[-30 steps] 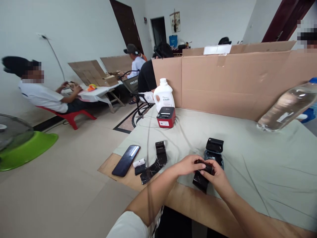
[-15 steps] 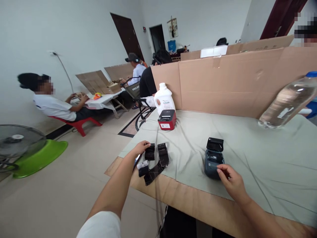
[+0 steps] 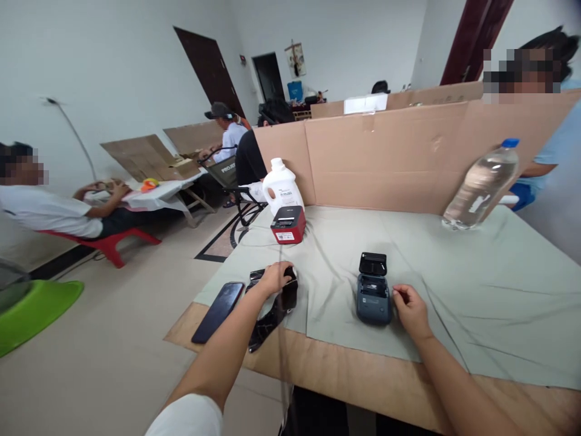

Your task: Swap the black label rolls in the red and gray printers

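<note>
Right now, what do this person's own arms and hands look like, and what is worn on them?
Both hands are bare: the left hand and right hand show no gloves. A short white sleeve covers the left upper arm; the right forearm is uncovered. No watch or ring is visible.
</note>
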Tool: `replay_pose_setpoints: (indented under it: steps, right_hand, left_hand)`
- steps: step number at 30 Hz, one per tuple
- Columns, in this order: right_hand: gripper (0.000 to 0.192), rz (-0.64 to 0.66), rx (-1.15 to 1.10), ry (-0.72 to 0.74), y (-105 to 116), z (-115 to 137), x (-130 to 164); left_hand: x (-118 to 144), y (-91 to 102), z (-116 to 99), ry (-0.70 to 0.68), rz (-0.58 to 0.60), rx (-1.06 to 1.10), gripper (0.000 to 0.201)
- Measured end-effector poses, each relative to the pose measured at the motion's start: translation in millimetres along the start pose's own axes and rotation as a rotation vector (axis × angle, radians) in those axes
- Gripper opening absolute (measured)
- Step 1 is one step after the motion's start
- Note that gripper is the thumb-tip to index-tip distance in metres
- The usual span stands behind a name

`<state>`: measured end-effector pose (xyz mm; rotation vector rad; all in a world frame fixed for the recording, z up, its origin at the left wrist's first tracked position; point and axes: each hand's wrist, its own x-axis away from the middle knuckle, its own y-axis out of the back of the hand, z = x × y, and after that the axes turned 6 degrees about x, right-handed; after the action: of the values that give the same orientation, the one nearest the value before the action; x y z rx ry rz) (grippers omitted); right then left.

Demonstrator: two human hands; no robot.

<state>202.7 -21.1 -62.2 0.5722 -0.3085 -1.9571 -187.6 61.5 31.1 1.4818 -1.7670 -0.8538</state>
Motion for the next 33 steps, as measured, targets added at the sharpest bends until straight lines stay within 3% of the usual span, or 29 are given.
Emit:
replay_pose_setpoints:
  steps: [2,5,7,8,9,11,14,16,24,29,33]
  right_hand:
    - [0.031,0.017,0.002,0.021,0,2,1]
    - [0.031,0.018,0.001,0.020,0,3,1]
    - [0.031,0.026,-0.003,0.016,1,3,0]
    - [0.031,0.032,-0.008,0.014,1,3,0]
    - [0.031,0.038,-0.013,0.012,1,3,0]
    - [0.032,0.042,-0.023,0.011,2,4,0]
    - [0.031,0.037,-0.035,0.017,4,6,0]
    - [0.030,0.035,-0.049,0.021,4,8,0]
    - [0.025,0.050,-0.061,0.030,5,11,0]
    - [0.024,0.055,-0.067,0.024,4,10,0]
    - [0.025,0.056,-0.068,0.037,4,10,1]
  left_hand:
    - [3,-4.7,-27,-0.096,0.113,0.223,0.041]
    - [14,-15.1,-77,-0.279,0.507,0.680,0.047]
    - [22,-29.7,-111,-0.383,0.752,0.811,0.046]
    - [25,-39.7,-125,-0.420,0.806,0.833,0.044]
    - [25,-50.9,-138,-0.445,0.803,0.837,0.040]
    - [22,-74.8,-156,-0.471,0.672,0.780,0.035]
    - [10,-104.1,-168,-0.472,0.400,0.545,0.031]
    - [2,-115.0,-171,-0.476,0.302,0.400,0.030]
    - [-6,-122.6,-178,-0.463,0.223,0.171,0.027]
    - [-2,-127.7,-175,-0.485,0.230,0.177,0.027]
    - [0,-135.4,-169,-0.550,0.155,0.237,0.031]
